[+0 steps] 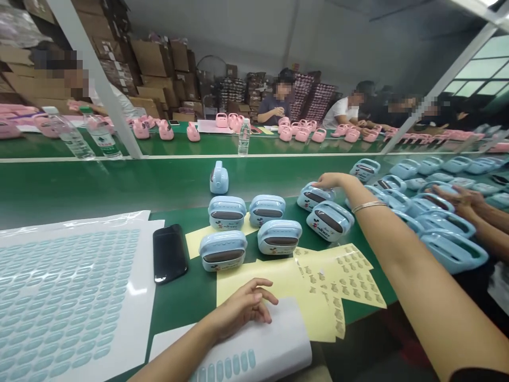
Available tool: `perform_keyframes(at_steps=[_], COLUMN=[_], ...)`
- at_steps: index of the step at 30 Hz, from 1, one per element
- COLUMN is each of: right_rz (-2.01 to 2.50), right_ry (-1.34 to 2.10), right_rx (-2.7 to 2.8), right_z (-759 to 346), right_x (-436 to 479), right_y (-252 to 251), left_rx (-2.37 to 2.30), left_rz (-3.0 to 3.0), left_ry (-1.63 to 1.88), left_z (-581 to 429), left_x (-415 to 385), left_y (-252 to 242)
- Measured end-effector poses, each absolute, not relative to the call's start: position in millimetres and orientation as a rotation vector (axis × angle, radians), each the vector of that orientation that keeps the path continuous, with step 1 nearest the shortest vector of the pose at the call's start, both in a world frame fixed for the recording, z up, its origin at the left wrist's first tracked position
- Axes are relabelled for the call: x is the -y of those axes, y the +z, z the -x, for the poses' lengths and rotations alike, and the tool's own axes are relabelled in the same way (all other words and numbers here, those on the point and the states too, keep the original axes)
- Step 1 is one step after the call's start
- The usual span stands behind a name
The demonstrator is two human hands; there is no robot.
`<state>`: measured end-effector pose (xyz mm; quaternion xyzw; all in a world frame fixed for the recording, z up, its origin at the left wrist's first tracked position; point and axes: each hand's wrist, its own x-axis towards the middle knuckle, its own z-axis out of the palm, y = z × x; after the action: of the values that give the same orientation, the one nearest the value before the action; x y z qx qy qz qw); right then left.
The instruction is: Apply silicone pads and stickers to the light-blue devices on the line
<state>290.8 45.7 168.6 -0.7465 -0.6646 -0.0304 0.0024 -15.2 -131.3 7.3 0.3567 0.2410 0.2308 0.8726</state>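
My left hand (248, 307) rests over a curled white sticker sheet (278, 339), its fingers loosely bent and apart, holding nothing. A row of pale blue oval stickers (234, 363) shows on that sheet. Stretched far forward, my right hand (332, 181) has its fingers closed on the top of a light-blue handled case (312, 197) with a dark oval front panel and a cartoon print; the fingertips are partly hidden. Just nearer stands a second blue case (330, 220). Between my hands, several matching cases (279, 237) stand upright on and beside yellow sticker sheets (274, 278).
A black phone (170, 253) lies left of the cases, beside large sheets of oval stickers (71, 286). One blue case (219, 178) stands sideways farther back. At right, a co-worker's hands (457, 199) are among many blue cases. Water bottles (244, 138) and pink cases line the far side.
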Motion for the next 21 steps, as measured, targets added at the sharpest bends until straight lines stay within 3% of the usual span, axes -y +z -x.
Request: perform_keyframes(at_steps=[12, 21], right_rz=[1.508, 1.794], right_ry=[0.13, 0.291], right_rx=[2.65, 2.445], right_z=[-77, -6], right_x=[-145, -140], right_y=[169, 161], left_rx=[-0.546, -0.529], left_rz=[-0.718, -0.764], left_ry=[0.522, 0.522], left_z=[12, 11], left_x=[133, 134], left_y=[6, 2])
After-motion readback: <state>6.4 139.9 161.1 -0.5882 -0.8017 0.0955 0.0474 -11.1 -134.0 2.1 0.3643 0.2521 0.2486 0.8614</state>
